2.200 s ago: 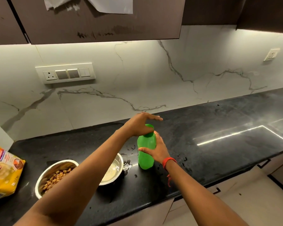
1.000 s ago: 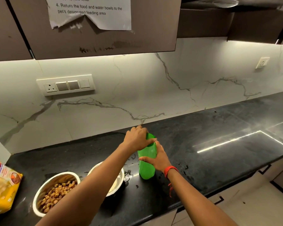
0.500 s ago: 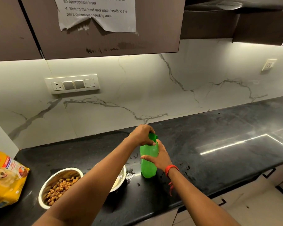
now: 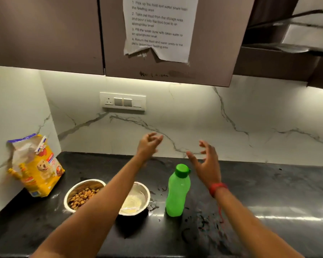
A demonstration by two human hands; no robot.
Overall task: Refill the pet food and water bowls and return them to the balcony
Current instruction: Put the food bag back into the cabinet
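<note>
- on the dark surface [image 4: 268, 192], the food bowl [image 4: 86, 181] and water bowl [image 4: 148, 192] sit side by side, with the capped green bottle [image 4: 177, 192] upright just right of them.
- our left hand [image 4: 149, 145] and right hand [image 4: 207, 163] hover above, fingers loosely spread, holding nothing.

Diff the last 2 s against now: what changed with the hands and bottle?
Both hands let go of the green bottle: the left hand came off the cap and rose, the right hand released the body and lifted away. Both hover above it, fingers loose, holding nothing. Unchanged: bottle upright on the counter, food bowl, water bowl and food bag in place.
</note>
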